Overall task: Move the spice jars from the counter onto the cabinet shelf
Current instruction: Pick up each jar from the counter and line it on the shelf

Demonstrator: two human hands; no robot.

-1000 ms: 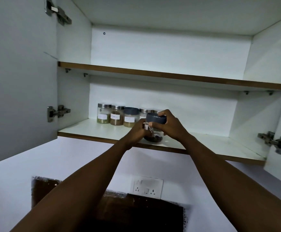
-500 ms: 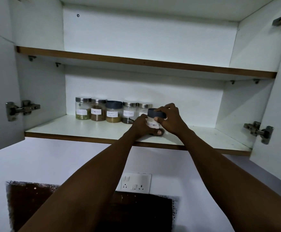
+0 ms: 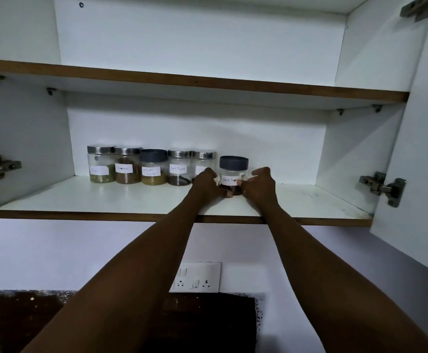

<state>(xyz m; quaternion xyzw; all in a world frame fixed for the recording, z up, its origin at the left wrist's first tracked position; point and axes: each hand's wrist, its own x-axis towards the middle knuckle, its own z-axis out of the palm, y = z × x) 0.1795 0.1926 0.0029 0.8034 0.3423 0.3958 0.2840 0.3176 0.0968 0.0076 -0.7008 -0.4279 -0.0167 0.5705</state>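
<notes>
White cabinet walls fill the view, with two brown-edged shelves; the lower shelf (image 3: 55, 200) carries the jars, and both doors stand open on metal hinges. Below, on the wall, sits a double socket (image 3: 196, 277) above a dark patch. The counter itself is not visible.

One second ago the jar with the dark lid (image 3: 233, 174) was held in the air at the front edge of the shelf, the right hand over its lid. Half a second ago it was lower and further in. Now it stands on the shelf, at the right end of the row, just beside the steel-lidded jar (image 3: 204, 165). Its label reads "Black Pepp…".

The left hand (image 3: 206, 183) and the right hand (image 3: 260, 183) are at both sides of the jar, low on its body. Fingers of both are curled against the glass, so each grip seems to hold the jar and not to be released yet, though the fingertips are mostly hidden.

Five other jars (image 3: 153, 168) are already in line to the left. I judge that this jar is placed, or only being pushed into line. Whether more jars wait on the surface below, I cannot tell.
</notes>
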